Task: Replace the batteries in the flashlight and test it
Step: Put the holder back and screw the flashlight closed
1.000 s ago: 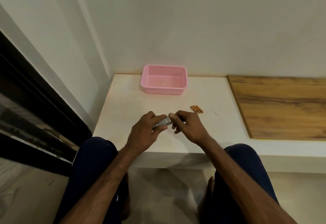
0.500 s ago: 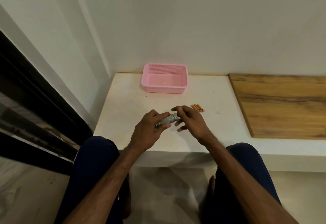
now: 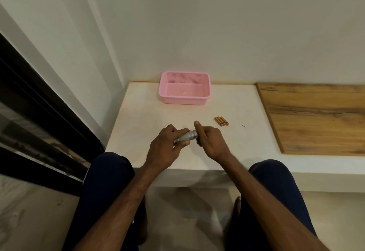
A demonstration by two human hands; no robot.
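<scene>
Seated at a low white ledge [image 3: 138,124], knees in dark trousers at 7 and 5 o'clock of the working area.

Left hand [image 3: 164,148]: closed around the silver flashlight [image 3: 186,136], thumb underneath, fingers wrapped over the top. Narrow end of the barrel buried in the fist toward 8 o'clock; wider ribbed end projecting from the grip toward 2 o'clock. Flashlight held just above the ledge, tilted slightly upward at the exposed end.

Right hand [image 3: 210,142]: at 3 o'clock of the flashlight, fingertips pinching the exposed ribbed end. Index finger raised, pointing toward 12 o'clock; remaining fingers curled against the end of the barrel. Whether the end piece is seated on or separated from the barrel: cannot tell, contact zone hidden by the fingers.

Batteries [image 3: 221,121]: small cluster of copper-coloured cells lying side by side on the ledge, at 1 o'clock of the right hand, near but apart from it, dark tips toward 4 o'clock.

Pink plastic basket [image 3: 167,92]: at 12 o'clock of the hands, well apart, set against the back wall, perforated sides, one small pale item on its floor, too small to identify.

Wooden board [image 3: 316,116]: flat on the ledge at 3 o'clock, well apart from the batteries.
</scene>
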